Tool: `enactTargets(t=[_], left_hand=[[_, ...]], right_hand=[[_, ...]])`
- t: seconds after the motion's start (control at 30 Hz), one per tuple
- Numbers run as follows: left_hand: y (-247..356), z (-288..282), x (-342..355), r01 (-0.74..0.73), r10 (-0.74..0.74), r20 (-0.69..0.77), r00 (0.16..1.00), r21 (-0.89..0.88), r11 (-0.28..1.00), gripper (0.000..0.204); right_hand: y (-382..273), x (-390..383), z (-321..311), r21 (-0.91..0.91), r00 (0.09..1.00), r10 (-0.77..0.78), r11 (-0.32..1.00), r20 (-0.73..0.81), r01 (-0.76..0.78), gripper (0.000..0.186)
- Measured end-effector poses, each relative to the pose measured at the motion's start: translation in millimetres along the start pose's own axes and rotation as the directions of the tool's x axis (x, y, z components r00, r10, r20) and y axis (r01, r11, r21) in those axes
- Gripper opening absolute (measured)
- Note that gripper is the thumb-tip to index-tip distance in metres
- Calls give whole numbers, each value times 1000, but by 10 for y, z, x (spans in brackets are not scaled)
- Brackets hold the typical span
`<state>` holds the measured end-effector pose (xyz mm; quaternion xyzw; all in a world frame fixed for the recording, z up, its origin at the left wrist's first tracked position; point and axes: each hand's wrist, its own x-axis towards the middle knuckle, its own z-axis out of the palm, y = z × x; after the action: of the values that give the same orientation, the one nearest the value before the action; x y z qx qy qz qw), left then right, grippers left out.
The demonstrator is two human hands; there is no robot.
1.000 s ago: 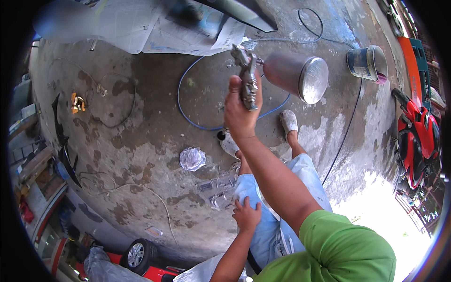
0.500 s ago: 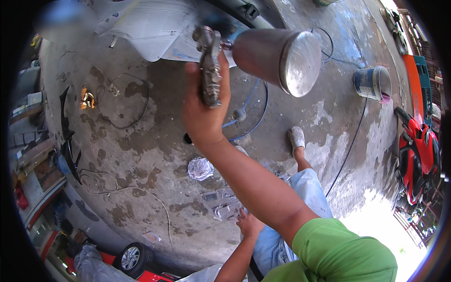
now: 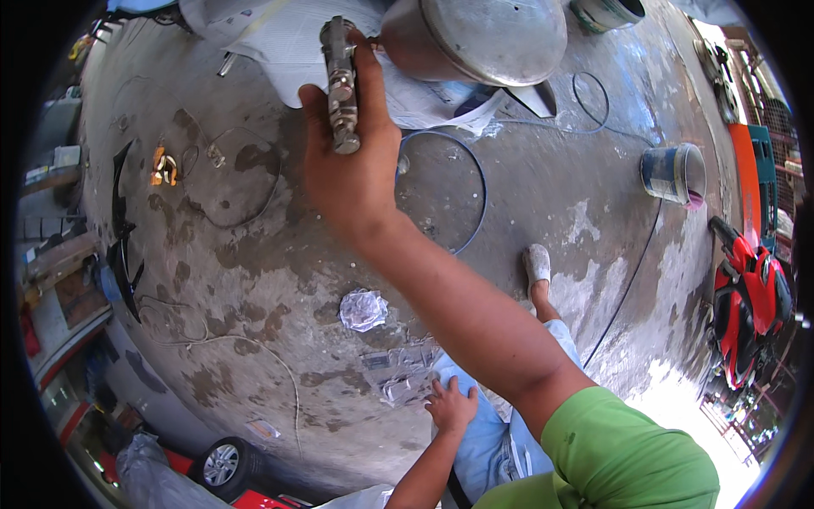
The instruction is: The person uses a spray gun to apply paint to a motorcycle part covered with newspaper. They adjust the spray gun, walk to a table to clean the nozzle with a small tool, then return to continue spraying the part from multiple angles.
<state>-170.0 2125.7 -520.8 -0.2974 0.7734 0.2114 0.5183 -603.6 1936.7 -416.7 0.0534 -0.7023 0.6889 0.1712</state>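
My right hand [image 3: 352,174] is wrapped round a metal spray gun [image 3: 341,85], held out at the upper middle. Its large silver paint cup [image 3: 483,38] sticks out to the right of the gun and runs past the top of the picture. Beyond the gun lie printed paper sheets [image 3: 292,47], partly hidden by the hand and the cup. Lower down, my left hand [image 3: 451,405] rests with spread fingers on my jeans [image 3: 487,462] near the knee, holding nothing.
A thin blue hose [image 3: 485,182] loops over the stained concrete floor. Crumpled paper [image 3: 363,310] lies in the middle. At right stand a paint bucket [image 3: 666,173] and red and black fairings [image 3: 750,297]. A wheel [image 3: 222,467] sits at lower left, a pale cord [image 3: 292,382] beside it.
My right hand has carried the spray gun up and a little left, so its cup is now cut off by the top edge. My left hand stays on my leg, fingers more spread.
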Motion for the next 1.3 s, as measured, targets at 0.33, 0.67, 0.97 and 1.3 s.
enactTargets(t=[0.33,0.67,0.97,1.3], left_hand=[[-87,31,65,-5,4,-43,999,-27,1000,62],[-112,-37,84,-17,15,-38,999,-39,999,61],[-138,-19,94,-16,16,1,1000,-23,1000,63],[-54,-38,91,-9,9,6,1000,-30,1000,63]], right_hand=[[466,17,68,-113,984,-177,977,22,178,43],[307,80,-245,-307,917,-394,881,-59,359,68],[214,30,-400,-266,933,-341,916,-118,301,56],[-206,-366,-768,21,957,286,958,39,-287,59]])
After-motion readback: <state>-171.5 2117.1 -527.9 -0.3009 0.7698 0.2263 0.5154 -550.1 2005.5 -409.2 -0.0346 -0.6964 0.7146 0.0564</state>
